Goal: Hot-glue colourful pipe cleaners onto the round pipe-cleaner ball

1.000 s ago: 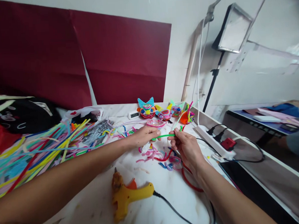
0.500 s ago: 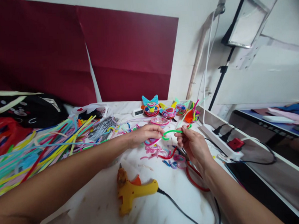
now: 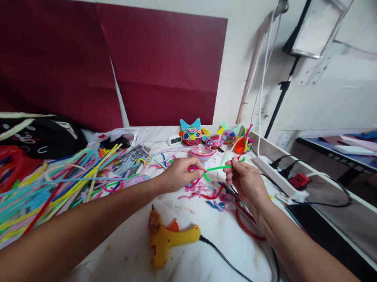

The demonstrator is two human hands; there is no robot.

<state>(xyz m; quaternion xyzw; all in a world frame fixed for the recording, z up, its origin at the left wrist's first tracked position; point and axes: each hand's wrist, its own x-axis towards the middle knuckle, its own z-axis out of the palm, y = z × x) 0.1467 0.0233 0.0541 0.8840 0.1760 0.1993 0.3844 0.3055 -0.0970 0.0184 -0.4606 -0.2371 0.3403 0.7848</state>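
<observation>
Pinched by our left hand [image 3: 181,173] and right hand [image 3: 248,181], the green stem [image 3: 220,168] runs nearly straight — gently now, we should avoid kinks.

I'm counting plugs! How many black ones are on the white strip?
2: one black plug toward the far end of the strip, another between it and the red plug.

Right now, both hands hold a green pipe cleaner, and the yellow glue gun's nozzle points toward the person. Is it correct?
Not quite: in the head view, the nozzle of the yellow glue gun points away, toward the maroon sheet. The left hand and right hand do hold the green pipe cleaner.
</observation>
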